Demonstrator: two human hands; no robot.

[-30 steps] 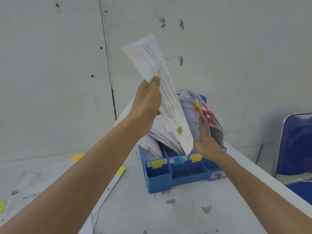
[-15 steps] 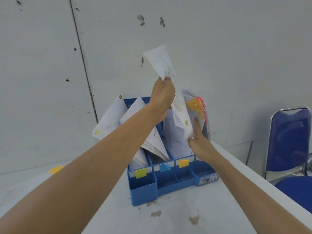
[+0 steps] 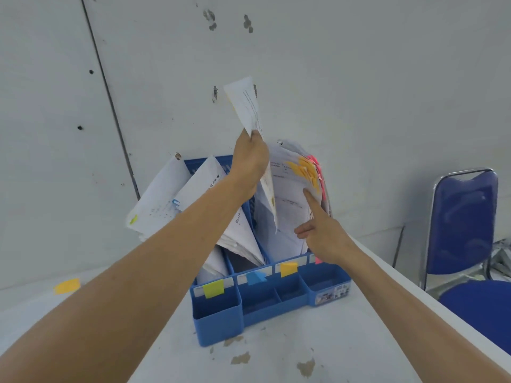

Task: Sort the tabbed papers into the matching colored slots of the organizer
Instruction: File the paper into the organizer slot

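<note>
Two bare hands raised over a blue plastic desk organizer (image 3: 218,322) standing at the far edge of a white, stained counter (image 3: 276,366), close to its right edge. Left hand (image 3: 250,158): fingers clamped round the middle of a long folded white printed sheet (image 3: 249,109), upper end pointing up, lower end hanging among the upright papers; exact slot not discernible. Right hand (image 3: 323,233): index finger straight and pressed against the stack of white papers with orange and pink tabs (image 3: 290,186), remaining fingers curled, nothing held. Four colour labels along the organizer's front rail, from the left: yellow-green label (image 3: 213,288), blue label (image 3: 255,277), orange label (image 3: 288,268), pink label (image 3: 318,260), the last partly hidden by the right wrist. Further white papers (image 3: 160,200) leaning out of the two left slots. Loose orange sticky tab (image 3: 67,286) lying near the counter's far left edge. Blue padded chair with metal frame (image 3: 464,217) beyond the right edge.
</note>
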